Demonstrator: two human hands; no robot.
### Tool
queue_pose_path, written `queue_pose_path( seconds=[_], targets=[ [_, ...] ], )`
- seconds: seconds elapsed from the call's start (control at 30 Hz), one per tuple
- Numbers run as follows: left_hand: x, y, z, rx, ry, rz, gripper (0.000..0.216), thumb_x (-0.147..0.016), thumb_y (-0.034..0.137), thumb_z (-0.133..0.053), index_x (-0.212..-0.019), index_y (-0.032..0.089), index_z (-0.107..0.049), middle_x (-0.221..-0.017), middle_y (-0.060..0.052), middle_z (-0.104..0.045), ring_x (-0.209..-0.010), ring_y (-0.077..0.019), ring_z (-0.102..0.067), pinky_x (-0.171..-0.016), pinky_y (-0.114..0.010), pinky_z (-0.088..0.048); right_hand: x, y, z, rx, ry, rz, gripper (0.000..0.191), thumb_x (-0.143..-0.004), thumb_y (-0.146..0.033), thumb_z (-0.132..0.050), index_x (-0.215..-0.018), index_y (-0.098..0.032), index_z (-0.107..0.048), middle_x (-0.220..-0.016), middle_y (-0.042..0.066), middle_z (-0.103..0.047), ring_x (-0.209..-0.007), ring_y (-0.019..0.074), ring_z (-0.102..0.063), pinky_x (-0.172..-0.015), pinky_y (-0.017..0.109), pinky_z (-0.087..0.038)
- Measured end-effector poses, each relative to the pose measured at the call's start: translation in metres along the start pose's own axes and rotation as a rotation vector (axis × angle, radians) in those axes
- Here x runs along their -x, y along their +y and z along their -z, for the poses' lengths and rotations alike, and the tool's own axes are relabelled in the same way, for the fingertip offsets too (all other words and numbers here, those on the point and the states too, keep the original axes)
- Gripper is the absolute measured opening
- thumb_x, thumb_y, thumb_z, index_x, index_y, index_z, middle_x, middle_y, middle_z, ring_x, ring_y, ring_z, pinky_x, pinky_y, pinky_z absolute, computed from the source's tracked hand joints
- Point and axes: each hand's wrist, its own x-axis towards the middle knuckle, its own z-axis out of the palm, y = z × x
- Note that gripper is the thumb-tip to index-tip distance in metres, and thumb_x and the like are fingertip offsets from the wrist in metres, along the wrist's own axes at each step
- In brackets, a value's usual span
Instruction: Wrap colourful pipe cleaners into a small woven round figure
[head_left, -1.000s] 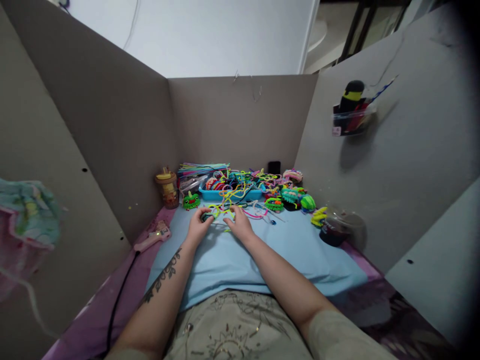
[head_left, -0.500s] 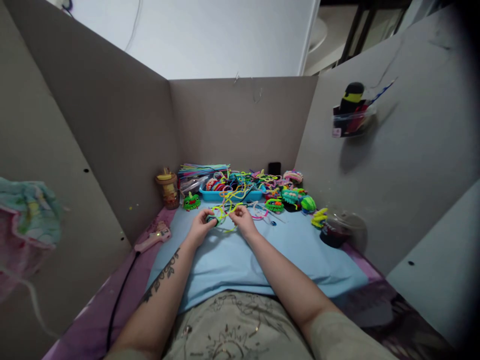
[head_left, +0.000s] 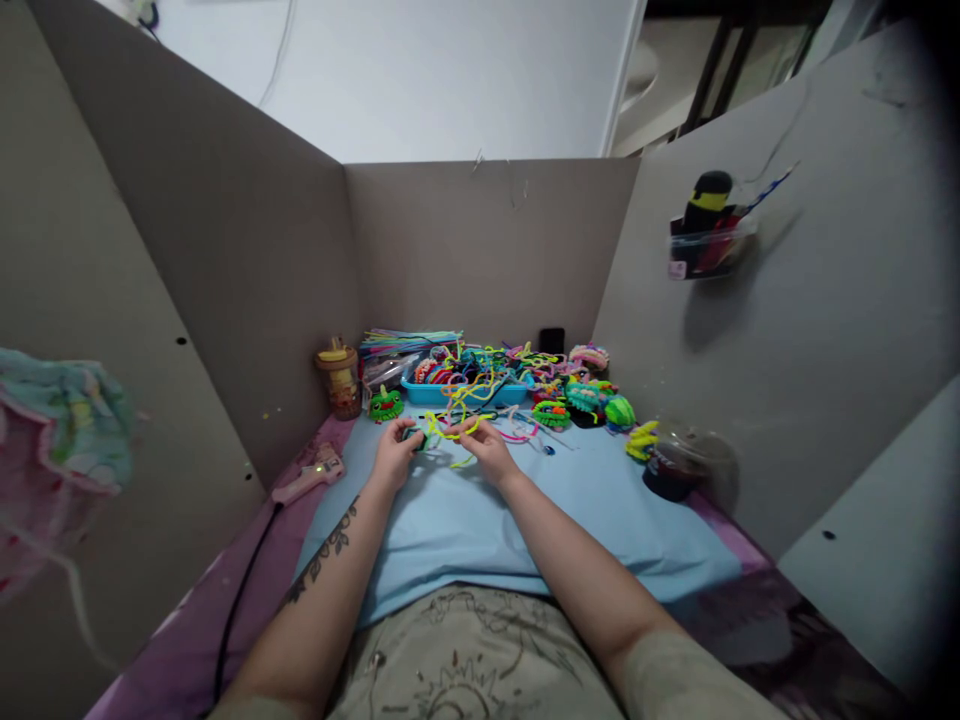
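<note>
My left hand (head_left: 393, 455) is closed on a small dark green piece (head_left: 413, 435) just above the light blue cloth (head_left: 525, 510). My right hand (head_left: 487, 446) pinches a yellow-green pipe cleaner (head_left: 448, 430) that loops between both hands. Right behind them lies a tangle of coloured pipe cleaners spilling out of a blue tray (head_left: 469, 392). A small green figure (head_left: 385, 404) stands to the left of the tray.
Several finished coloured figures (head_left: 592, 400) sit at the back right. A dark lidded cup (head_left: 671, 468) stands at the right, a yellow-lidded jar (head_left: 341, 378) at the back left, a pink glue gun (head_left: 307, 478) with its black cord at the left. Grey partition walls enclose the spot.
Both hands rose off the cloth and drew together, lifting the yellow-green pipe cleaner and the dark green piece between them.
</note>
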Motion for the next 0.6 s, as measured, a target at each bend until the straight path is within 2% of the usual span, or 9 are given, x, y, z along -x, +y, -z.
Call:
queue_pose_path(
  seconds=[0.17,0.27,0.4,0.6],
  targets=[
    [0.005,0.007,-0.002,0.063,-0.130,0.115,0.049,-0.051,0.033,-0.081,-0.090,0.017,-0.057,-0.079,0.001,-0.059,-0.060,-0.0111,-0.057,-0.053,-0.023,-0.046,-0.002,0.006,0.000,0.036,-0.122,-0.039,0.023,-0.070,-0.039,-0.067,-0.080,-0.018,-0.066,-0.078,0.005,-0.072,-0.080,0.0217,-0.069,-0.073,0.035,-0.054],
    [0.008,0.009,-0.004,0.089,-0.209,0.164,0.049,-0.049,0.032,-0.084,-0.090,0.017,-0.060,-0.078,0.000,-0.061,-0.061,-0.0120,-0.058,-0.054,-0.024,-0.048,-0.003,0.013,-0.002,0.096,-0.056,-0.033,0.020,-0.073,-0.037,-0.063,-0.081,-0.019,-0.065,-0.075,0.003,-0.069,-0.070,0.0178,-0.066,-0.065,0.030,-0.053],
    [0.011,0.011,-0.005,0.111,-0.278,0.199,0.049,-0.049,0.031,-0.086,-0.089,0.018,-0.062,-0.082,-0.001,-0.062,-0.062,-0.0117,-0.059,-0.055,-0.024,-0.049,-0.004,0.019,-0.004,0.225,0.055,0.027,0.017,-0.069,-0.030,-0.065,-0.082,-0.020,-0.061,-0.072,-0.002,-0.064,-0.059,0.0123,-0.055,-0.058,0.025,-0.046],
    [0.015,0.012,-0.007,0.104,-0.365,0.234,0.050,-0.049,0.030,-0.088,-0.090,0.018,-0.063,-0.079,-0.001,-0.062,-0.060,-0.0117,-0.059,-0.053,-0.024,-0.049,-0.002,0.015,-0.004,0.403,0.108,0.135,0.011,-0.069,-0.023,-0.064,-0.080,-0.021,-0.065,-0.075,0.000,-0.064,-0.062,0.0139,-0.050,-0.062,0.028,-0.042]
  ],
)
